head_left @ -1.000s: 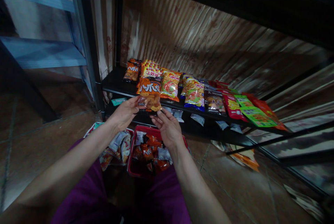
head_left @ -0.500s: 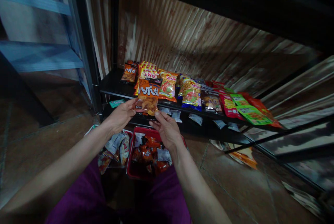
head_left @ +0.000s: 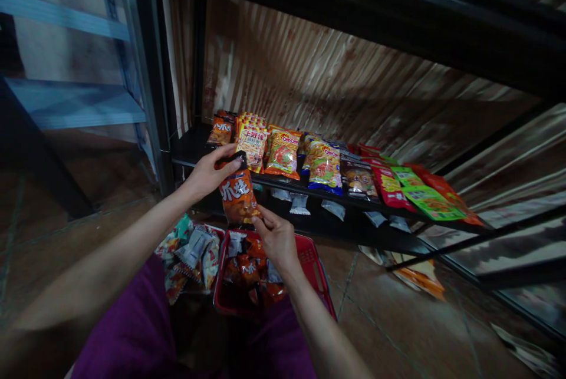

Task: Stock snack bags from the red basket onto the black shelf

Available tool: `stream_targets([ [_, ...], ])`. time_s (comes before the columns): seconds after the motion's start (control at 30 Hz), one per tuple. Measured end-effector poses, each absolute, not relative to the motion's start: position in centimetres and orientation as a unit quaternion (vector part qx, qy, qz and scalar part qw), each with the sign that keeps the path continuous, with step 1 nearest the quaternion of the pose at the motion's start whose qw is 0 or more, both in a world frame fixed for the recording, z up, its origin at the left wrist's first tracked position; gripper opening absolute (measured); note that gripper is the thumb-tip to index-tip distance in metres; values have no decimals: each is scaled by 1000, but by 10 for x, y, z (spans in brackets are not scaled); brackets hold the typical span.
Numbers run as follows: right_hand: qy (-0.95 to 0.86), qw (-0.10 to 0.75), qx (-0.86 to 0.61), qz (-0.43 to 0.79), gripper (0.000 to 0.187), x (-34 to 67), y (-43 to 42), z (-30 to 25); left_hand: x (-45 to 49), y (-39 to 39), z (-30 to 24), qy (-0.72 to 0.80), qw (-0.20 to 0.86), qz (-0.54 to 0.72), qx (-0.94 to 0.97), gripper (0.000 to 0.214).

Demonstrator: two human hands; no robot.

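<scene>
Between my two hands is an orange and dark snack bag point(head_left: 239, 193), tilted, in front of the shelf edge. My left hand point(head_left: 212, 171) pinches its top end. With thumb and fingers, my right hand point(head_left: 276, 236) grips its lower right corner. Below the bag stands a red plastic basket point(head_left: 312, 258) holding similar orange bags and some silvery ones. On the black shelf point(head_left: 186, 146) behind, an orange snack bag point(head_left: 220, 131) lies at the left end, beside yellow and white bags point(head_left: 253, 146) and an orange-edged bag point(head_left: 283, 152).
Further right on the shelf are a blue-edged bag point(head_left: 325, 164), a brown bag point(head_left: 359, 178) and green packets point(head_left: 435, 202). Small silvery packets point(head_left: 300, 203) lie on the lower shelf. Left of the basket is a pile of packets point(head_left: 194, 249). A blue step ladder point(head_left: 79, 108) stands left.
The snack bag has come down and left from the shelf front and turned more upright. My left hand has shifted to its top, my right hand lower. The view has tilted slightly.
</scene>
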State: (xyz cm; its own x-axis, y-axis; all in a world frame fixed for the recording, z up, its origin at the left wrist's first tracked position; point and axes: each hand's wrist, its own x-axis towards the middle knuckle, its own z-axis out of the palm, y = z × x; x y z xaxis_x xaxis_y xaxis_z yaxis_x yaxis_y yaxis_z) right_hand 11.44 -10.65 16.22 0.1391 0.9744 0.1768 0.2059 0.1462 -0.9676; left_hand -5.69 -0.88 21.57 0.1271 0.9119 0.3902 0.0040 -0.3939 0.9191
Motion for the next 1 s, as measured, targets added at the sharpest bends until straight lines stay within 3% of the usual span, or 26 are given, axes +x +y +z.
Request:
stream_targets([
  [0.13, -601, 481, -568, 290, 32, 118, -111, 162, -57, 1, 213, 366, 501, 519, 588, 26],
  [0.4, -592, 491, -564, 302, 30, 117, -118, 166, -50, 6, 192, 345, 589, 594, 426, 27],
  [0.53, -544, 515, -572, 333, 30, 116, -116, 167, -47, 3, 192, 410, 491, 605, 474, 28],
  [0.63, -532, 533, -588, 294, 28, 118, -111, 164, -42, -11, 190, 473, 330, 623, 528, 38],
  [0.7, -542, 537, -600, 239, 28, 119, -109, 162, -37, -27, 185, 492, 307, 620, 528, 45],
  [0.9, -694, 438, -563, -100, 26, 110, -117, 159, -15, -64, 178, 345, 654, 574, 352, 50],
  [1.0, -736, 417, -509, -154, 29, 96, -124, 153, -11, -64, 176, 276, 708, 586, 282, 42],
])
